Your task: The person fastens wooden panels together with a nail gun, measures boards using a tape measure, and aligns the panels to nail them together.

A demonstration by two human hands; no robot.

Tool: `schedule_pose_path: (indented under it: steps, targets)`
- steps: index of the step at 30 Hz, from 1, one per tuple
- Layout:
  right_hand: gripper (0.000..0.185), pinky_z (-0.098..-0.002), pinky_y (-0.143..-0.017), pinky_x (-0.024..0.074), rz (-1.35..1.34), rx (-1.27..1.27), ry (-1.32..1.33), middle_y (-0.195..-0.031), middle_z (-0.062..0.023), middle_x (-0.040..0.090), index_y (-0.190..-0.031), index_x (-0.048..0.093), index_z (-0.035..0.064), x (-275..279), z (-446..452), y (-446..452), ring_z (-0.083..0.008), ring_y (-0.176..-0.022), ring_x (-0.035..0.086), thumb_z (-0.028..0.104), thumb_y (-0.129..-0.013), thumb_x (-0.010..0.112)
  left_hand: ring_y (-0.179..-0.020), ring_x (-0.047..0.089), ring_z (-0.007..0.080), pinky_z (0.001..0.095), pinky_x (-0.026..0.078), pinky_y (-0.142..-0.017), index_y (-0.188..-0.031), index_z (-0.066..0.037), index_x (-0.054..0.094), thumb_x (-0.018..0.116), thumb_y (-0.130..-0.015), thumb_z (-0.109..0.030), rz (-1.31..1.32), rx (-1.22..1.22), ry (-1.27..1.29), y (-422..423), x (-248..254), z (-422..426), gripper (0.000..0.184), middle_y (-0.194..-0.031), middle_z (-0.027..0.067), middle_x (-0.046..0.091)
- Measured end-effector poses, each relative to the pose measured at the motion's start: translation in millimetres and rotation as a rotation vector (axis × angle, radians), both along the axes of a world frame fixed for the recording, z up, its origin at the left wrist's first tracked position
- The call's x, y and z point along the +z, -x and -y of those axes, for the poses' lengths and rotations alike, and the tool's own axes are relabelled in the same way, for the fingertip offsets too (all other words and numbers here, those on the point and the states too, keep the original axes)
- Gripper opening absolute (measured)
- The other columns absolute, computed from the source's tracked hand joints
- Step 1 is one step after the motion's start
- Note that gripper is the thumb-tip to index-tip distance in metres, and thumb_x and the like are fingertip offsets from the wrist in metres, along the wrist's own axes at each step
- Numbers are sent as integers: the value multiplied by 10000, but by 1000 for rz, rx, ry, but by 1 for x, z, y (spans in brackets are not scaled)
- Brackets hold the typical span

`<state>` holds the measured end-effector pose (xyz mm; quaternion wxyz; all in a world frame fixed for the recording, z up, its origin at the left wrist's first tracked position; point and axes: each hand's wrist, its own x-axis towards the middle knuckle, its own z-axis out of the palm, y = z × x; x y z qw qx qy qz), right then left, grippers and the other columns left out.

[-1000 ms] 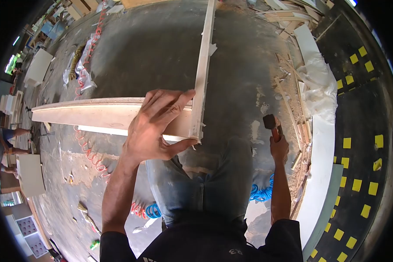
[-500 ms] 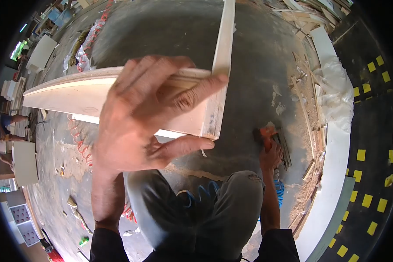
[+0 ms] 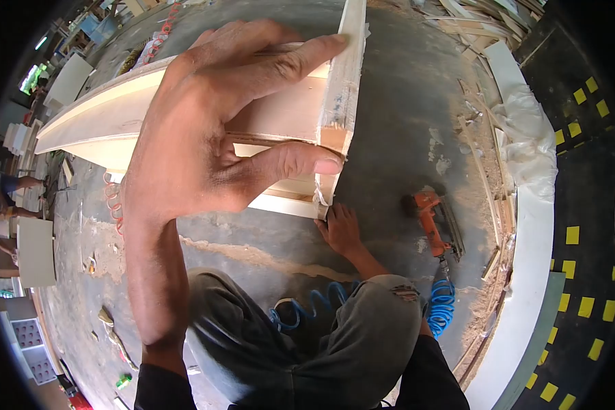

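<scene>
A pale wooden frame [image 3: 273, 109] of boards stands in front of me, its corner post [image 3: 339, 89] turned toward me. My left hand [image 3: 191, 137] reaches over it large and close, index finger on the post and thumb pressed at the end of a lower rail. Low at the frame's bottom corner, my right hand [image 3: 343, 232] holds the edge, with some fingers hidden against the wood. An orange nail gun [image 3: 428, 222] lies on the floor to the right, apart from both hands, joined to a coiled blue air hose [image 3: 441, 307].
Wood strips and sawdust [image 3: 482, 150] line the floor at right, beside crumpled plastic sheeting [image 3: 523, 137] and a long white board [image 3: 529, 253]. Red coiled hose [image 3: 114, 205] runs at left. Another person's legs [image 3: 24, 183] show at far left, near a white panel [image 3: 35, 251].
My right hand has let go of the nail gun and moved left to the frame's bottom corner. The frame has tilted up, showing its lower rails, and my left hand has risen with it.
</scene>
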<state>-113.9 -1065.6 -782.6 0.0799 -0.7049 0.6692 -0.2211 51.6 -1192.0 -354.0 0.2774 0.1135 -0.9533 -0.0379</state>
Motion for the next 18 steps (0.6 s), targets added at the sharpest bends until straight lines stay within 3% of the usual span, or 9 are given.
schedule_pose_path:
  steps: [11,14,18]
  targets:
    - [404,-449,-824,393,-42,24,75,-1045,-127,606,-1122,638,-17,-9,-1,-1,-279,-967,554,347,-948,628,-943,674,267,345,535,-824,-1311,32,635,915,-580,-282,-7,-133,-37,8,8,3,843,-1120,163,667]
    - [390,-441,-805,385,-54,29,90,-1017,-121,599,-1107,639,-12,-9,0,-1,-275,-948,554,344,-948,627,-747,692,239,323,536,-619,-1225,100,653,962,-611,-292,-115,-133,-68,14,11,0,791,-921,200,716]
    - [373,-441,-797,378,-29,24,108,-1001,-117,597,-1100,641,-6,-10,1,0,-271,-933,557,334,-948,626,-723,681,218,306,523,-606,-1233,103,647,970,-592,-277,-185,-212,-56,15,-1,12,812,-884,196,710]
